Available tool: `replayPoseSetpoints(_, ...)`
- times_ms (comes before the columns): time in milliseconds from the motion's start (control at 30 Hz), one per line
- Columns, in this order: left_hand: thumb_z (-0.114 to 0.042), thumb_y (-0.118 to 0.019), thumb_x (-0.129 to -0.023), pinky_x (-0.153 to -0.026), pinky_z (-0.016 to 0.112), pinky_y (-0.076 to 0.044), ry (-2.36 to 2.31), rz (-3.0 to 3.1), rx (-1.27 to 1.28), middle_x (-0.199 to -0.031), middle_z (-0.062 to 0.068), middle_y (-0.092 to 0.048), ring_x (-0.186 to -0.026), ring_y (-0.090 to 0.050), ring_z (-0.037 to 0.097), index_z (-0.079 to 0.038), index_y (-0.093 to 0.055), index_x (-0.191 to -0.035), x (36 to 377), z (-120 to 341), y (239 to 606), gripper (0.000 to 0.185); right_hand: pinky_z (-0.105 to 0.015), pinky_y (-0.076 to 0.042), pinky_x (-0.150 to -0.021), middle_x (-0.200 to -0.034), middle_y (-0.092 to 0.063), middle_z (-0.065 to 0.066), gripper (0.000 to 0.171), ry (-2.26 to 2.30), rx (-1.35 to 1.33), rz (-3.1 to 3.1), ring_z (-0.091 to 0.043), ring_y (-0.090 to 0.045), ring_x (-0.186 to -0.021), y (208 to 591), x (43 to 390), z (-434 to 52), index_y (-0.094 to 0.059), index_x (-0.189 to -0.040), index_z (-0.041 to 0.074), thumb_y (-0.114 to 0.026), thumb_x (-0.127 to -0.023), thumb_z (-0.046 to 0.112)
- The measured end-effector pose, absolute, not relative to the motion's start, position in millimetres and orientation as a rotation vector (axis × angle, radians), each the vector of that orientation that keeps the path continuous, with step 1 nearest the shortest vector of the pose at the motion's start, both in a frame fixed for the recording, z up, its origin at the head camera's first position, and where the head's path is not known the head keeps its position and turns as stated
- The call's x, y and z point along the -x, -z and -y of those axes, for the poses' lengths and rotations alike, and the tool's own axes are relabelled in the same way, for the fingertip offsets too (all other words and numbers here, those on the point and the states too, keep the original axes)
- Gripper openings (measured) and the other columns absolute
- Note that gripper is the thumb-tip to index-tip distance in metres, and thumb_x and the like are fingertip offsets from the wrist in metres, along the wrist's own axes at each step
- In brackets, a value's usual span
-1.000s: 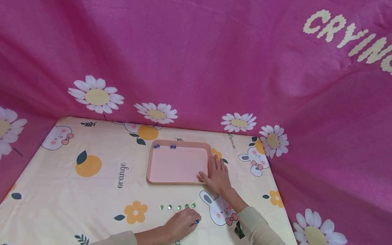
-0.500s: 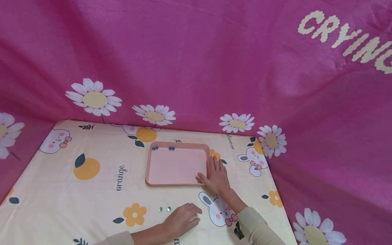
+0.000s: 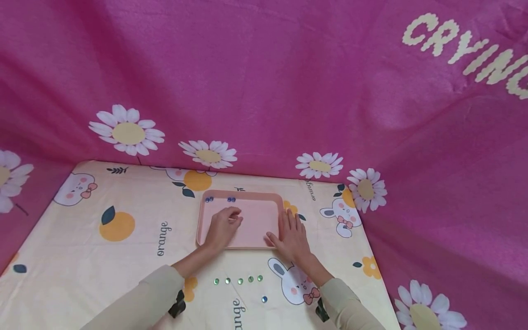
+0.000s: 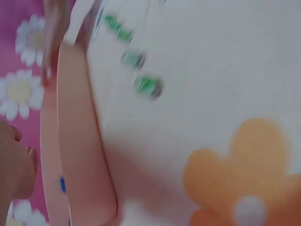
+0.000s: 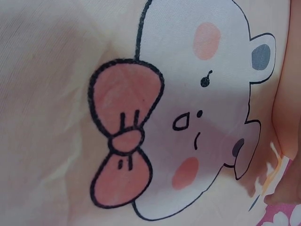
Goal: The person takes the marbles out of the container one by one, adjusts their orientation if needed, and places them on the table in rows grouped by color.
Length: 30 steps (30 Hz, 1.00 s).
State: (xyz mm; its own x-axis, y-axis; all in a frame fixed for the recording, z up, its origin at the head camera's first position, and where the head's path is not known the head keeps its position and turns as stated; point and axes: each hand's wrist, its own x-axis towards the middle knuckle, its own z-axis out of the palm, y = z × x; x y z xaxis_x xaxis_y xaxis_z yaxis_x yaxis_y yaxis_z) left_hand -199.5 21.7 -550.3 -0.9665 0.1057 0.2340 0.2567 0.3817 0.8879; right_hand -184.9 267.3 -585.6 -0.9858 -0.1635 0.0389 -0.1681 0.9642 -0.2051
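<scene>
A pink tray (image 3: 264, 204) lies on the printed cloth, with several blue beads (image 3: 232, 199) along its far rim. My left hand (image 3: 224, 224) hovers over the tray's middle. Its fingers are curled and the thumb meets the fingertips; I cannot see anything between them. My right hand (image 3: 292, 233) lies flat on the cloth against the tray's right edge, thumb at the near right corner. A row of several green beads (image 3: 240, 280) sits nearer to me, and one blue bead (image 3: 264, 299) lies below its right end. The left wrist view is blurred; it shows the tray (image 4: 80, 155) and green beads (image 4: 148, 87).
The cream tablecloth (image 3: 123, 256) with orange, flower and bunny prints covers the table. A pink daisy curtain (image 3: 264, 91) hangs behind it and down the right side. The right wrist view shows only the bunny print (image 5: 188, 117) on the cloth.
My left hand has left the blue bead near the front edge and moved up over the tray, uncovering the green row. The right hand has stayed put.
</scene>
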Motion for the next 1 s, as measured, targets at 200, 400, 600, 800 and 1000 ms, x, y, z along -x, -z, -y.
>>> replayPoseSetpoints(200, -0.001, -0.07, -0.092, -0.088, 0.042, -0.056, 1.597, 2.506, 0.145, -0.111, 0.021, -0.069, -0.101, -0.067, 0.031, 0.006, -0.067, -0.118, 234.0, -12.5, 558.2, 0.028, -0.061, -0.018, -0.116, -0.165, -0.014, -0.015, 0.096, -0.317, -0.243, 3.099, -0.041, -0.01, -0.15, 586.0, 184.9, -267.3, -0.013, -0.161, 0.009, -0.044, -0.092, 0.068)
replayPoseSetpoints(400, -0.004, -0.068, -0.094, -0.095, 0.041, -0.052, 1.586, 2.579, 0.003, -0.119, 0.017, -0.067, -0.106, -0.063, 0.029, -0.002, -0.064, -0.127, 251.0, -10.4, 565.6, 0.032, -0.062, -0.017, -0.115, -0.166, -0.013, -0.014, 0.095, -0.322, -0.228, 3.101, -0.041, -0.01, -0.149, 585.2, 185.1, -267.0, -0.014, -0.161, 0.009, -0.046, -0.092, 0.067)
replayPoseSetpoints(600, -0.004, -0.068, -0.094, -0.095, 0.041, -0.053, 1.567, 2.638, -0.056, -0.12, 0.017, -0.066, -0.107, -0.062, 0.028, -0.003, -0.063, -0.13, 260.6, -14.6, 570.1, 0.037, -0.061, -0.017, -0.116, -0.166, -0.013, -0.015, 0.095, -0.311, -0.226, 3.105, -0.041, -0.01, -0.149, 585.7, 186.3, -268.1, -0.014, -0.161, 0.008, -0.045, -0.092, 0.067)
replayPoseSetpoints(800, -0.003, -0.069, -0.093, -0.093, 0.039, -0.053, 1.542, 2.679, -0.101, -0.118, 0.016, -0.066, -0.105, -0.061, 0.027, -0.004, -0.063, -0.131, 267.5, -17.3, 576.8, 0.038, -0.061, -0.016, -0.116, -0.166, -0.011, -0.014, 0.095, -0.334, -0.223, 3.11, -0.041, -0.01, -0.149, 585.4, 186.6, -268.3, -0.013, -0.161, 0.008, -0.045, -0.092, 0.066)
replayPoseSetpoints(1000, -0.003, -0.068, -0.094, -0.092, 0.039, -0.054, 1.505, 2.703, -0.114, -0.116, 0.016, -0.067, -0.102, -0.061, 0.027, -0.002, -0.064, -0.129, 272.4, -18.7, 580.6, 0.035, -0.061, -0.017, -0.116, -0.166, -0.012, -0.014, 0.095, -0.344, -0.227, 3.101, -0.041, -0.01, -0.149, 585.3, 185.6, -268.1, -0.014, -0.16, 0.007, -0.045, -0.092, 0.067)
